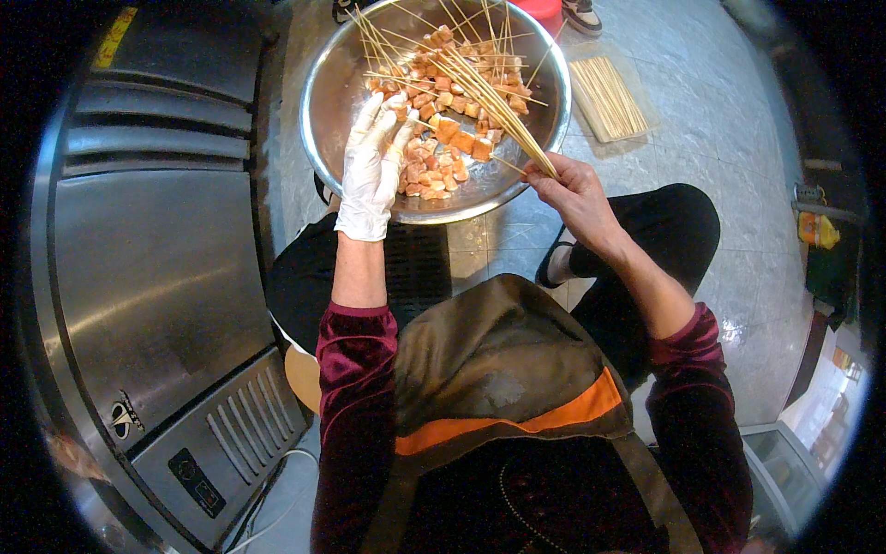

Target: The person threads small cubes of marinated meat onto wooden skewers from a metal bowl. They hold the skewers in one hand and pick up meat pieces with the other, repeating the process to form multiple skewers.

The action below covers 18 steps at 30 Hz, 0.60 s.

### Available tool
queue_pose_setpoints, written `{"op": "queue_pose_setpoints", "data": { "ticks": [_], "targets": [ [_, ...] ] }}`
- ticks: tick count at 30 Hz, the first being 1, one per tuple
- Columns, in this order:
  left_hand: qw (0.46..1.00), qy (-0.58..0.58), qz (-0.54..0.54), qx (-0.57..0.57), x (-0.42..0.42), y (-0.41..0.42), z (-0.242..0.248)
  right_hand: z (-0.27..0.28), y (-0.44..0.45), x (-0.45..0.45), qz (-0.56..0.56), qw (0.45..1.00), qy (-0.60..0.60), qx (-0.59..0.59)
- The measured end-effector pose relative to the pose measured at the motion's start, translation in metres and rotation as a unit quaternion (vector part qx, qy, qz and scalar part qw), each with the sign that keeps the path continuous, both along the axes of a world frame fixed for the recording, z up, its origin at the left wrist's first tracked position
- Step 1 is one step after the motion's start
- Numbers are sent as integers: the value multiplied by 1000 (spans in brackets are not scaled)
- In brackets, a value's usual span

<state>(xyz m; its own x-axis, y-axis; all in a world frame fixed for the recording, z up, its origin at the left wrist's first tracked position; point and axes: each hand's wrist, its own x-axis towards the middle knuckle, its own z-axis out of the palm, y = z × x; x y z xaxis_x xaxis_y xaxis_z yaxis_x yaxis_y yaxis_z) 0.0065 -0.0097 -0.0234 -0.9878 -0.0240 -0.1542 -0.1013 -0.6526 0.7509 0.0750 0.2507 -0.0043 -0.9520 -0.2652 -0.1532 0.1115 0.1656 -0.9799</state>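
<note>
A large stainless steel basin holds loose cubes of raw meat and several threaded meat skewers. My left hand, in a white disposable glove, reaches over the basin's left side. Its fingertips are near the meat and close to a skewer's tip; whether they pinch a cube is unclear. My bare right hand grips a bundle of bamboo skewers at the basin's right rim. From the same hand one more skewer points left, with several meat cubes threaded on it.
On the tiled floor, right of the basin, lies a clear plastic pack of bamboo skewers. A stainless steel refrigeration cabinet stands close on my left. Beyond the basin are a red object and a shoe.
</note>
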Motion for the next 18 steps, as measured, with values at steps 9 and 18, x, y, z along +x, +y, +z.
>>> {"op": "queue_pose_setpoints", "data": {
  "ticks": [9, 18],
  "targets": [
    [1000, -9, 0, 19, 1, 1, -2, -9, -1, 1, -15, 1000, 19, -4],
    [997, -65, -7, 52, 1, 1, -4, -9, -10, 5, -33, 998, -3, -56]
  ]
}}
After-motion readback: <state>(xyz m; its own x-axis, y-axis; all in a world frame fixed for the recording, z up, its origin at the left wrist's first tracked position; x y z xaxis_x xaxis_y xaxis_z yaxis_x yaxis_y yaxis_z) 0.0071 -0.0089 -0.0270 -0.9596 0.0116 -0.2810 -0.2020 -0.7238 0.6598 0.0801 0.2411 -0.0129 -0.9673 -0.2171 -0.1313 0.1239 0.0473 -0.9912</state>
